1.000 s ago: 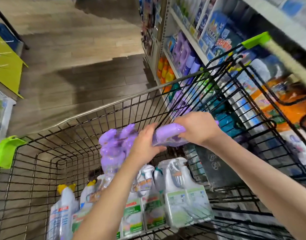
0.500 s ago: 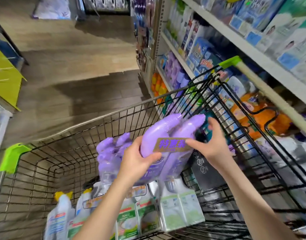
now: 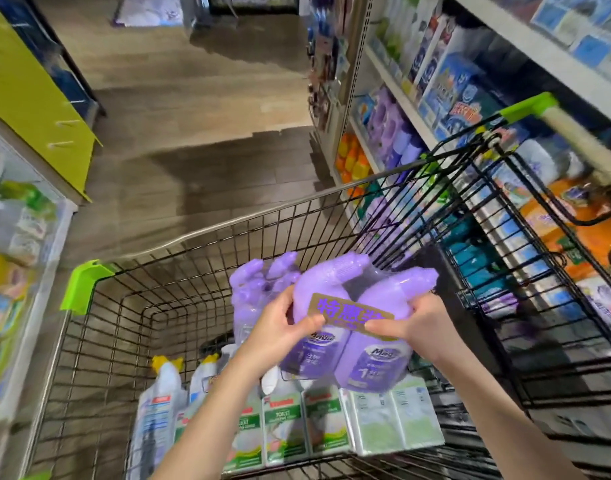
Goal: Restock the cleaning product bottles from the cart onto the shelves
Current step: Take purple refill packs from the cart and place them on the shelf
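Twin-pack of purple bottles (image 3: pixel 373 365) in grasp of left hand (image 3: pixel 280 327) and right hand (image 3: pixel 421 327) above cart (image 3: pixel 84 285)

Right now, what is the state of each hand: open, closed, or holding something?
Left hand: holding the purple twin pack.
Right hand: holding the same pack.

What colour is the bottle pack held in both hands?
The bottle pack is purple; head view.

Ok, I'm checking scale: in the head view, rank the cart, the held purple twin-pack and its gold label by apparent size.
1. cart
2. purple twin-pack
3. gold label, stuck on that pack, so nearness changes nothing.
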